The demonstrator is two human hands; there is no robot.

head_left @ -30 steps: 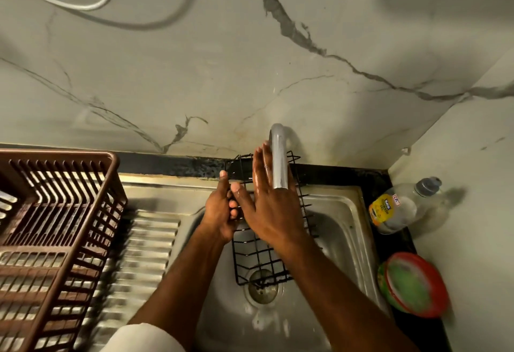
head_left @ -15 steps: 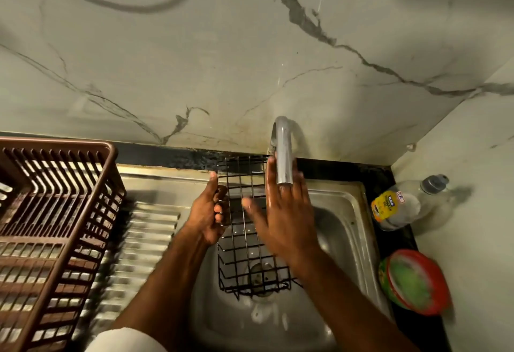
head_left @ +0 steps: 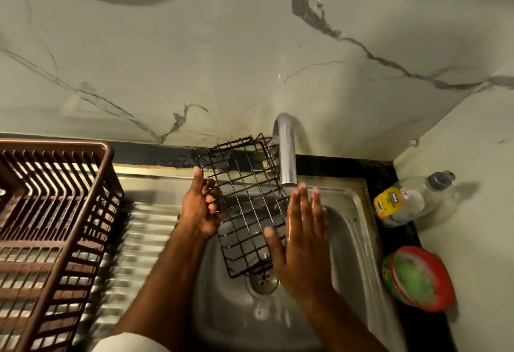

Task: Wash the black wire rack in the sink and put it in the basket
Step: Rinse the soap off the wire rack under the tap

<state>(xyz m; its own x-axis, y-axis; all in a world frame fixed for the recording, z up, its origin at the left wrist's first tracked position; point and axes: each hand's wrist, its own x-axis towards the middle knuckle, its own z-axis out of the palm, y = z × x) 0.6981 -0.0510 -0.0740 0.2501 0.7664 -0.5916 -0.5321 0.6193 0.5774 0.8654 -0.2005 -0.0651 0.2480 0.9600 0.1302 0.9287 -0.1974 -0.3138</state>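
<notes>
The black wire rack [head_left: 244,201] hangs tilted over the steel sink [head_left: 350,212], its far end up by the tap. My left hand [head_left: 201,208] grips the rack's left edge with curled fingers. My right hand [head_left: 301,236] is wet, with straight fingers, and lies flat against the rack's right side, just below the spout. The brown plastic basket [head_left: 55,212] stands at the left on the draining board, apart from both hands.
A chrome tap [head_left: 286,154] curves over the sink from the back wall. The drain [head_left: 262,282] lies under the rack's near end. A clear bottle with a yellow label [head_left: 406,200] and a red-rimmed green tub [head_left: 418,278] sit on the black counter at right.
The rack has swung leftward and tilted, its far end now left of the tap. My right hand has slid from the rack's face to its right side; my left hand keeps its hold.
</notes>
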